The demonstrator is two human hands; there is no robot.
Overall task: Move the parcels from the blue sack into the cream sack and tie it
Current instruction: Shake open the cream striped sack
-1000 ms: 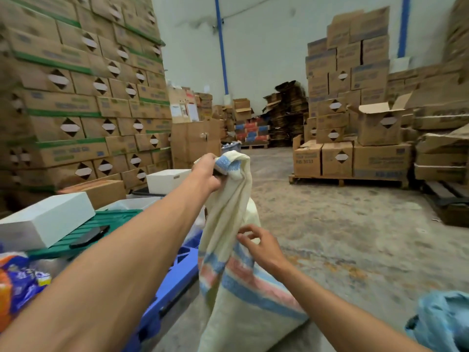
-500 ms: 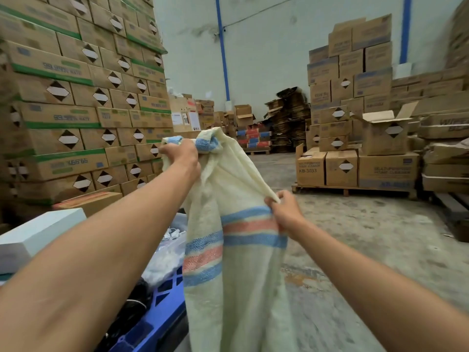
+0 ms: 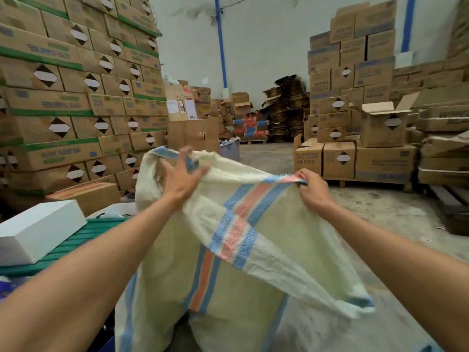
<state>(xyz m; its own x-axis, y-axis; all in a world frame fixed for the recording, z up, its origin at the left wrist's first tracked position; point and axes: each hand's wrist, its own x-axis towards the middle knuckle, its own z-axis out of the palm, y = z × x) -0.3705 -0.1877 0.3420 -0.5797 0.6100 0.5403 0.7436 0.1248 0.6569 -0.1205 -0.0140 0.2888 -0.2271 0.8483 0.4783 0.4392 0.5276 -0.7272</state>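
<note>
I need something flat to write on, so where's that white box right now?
In the head view the white box sits at the left edge, on a green slatted surface, left of the cream sack.

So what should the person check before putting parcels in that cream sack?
1. Right hand pinches the cream sack edge: ok.
2. Left hand grips the sack: not ok, fingers look spread.
3. Sack mouth open: cannot tell.
4. Sack empty inside: cannot tell.
5. Blue sack with parcels within reach: cannot tell, not in view.
6. White box clear of the sack: ok.
</note>
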